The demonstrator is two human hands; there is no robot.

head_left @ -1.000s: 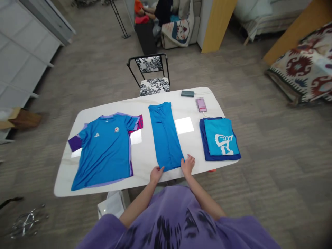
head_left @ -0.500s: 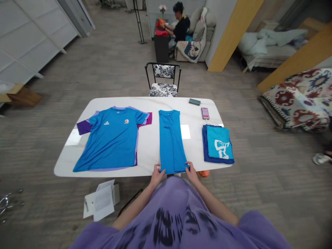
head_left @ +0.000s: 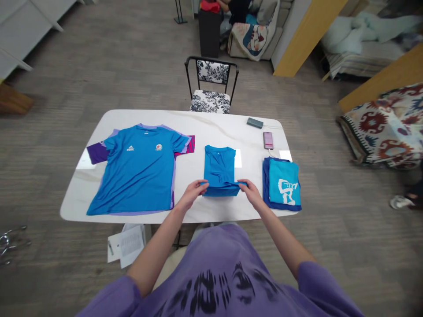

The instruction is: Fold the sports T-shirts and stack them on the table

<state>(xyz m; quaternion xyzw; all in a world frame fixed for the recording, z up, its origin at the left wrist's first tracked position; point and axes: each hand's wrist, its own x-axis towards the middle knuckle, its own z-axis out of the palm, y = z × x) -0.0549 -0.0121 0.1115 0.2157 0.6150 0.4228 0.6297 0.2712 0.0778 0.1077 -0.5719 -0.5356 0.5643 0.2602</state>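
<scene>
Each hand's grip is closed, fingers and thumb pinching a corner of the blue shirt's (head_left: 219, 165) raised hem: left hand (head_left: 193, 193) at one corner, right hand (head_left: 250, 192) at the other. The shirt sits at mid-worktop (head_left: 194, 211), with a bare strip between it and the near edge. Open surface separates it from the spread shirts (head_left: 139, 171) on the left; a narrower gap lies before the folded stack (head_left: 283, 185), which reaches the right edge. Beyond the far edge stands a chair (head_left: 211, 83).
</scene>
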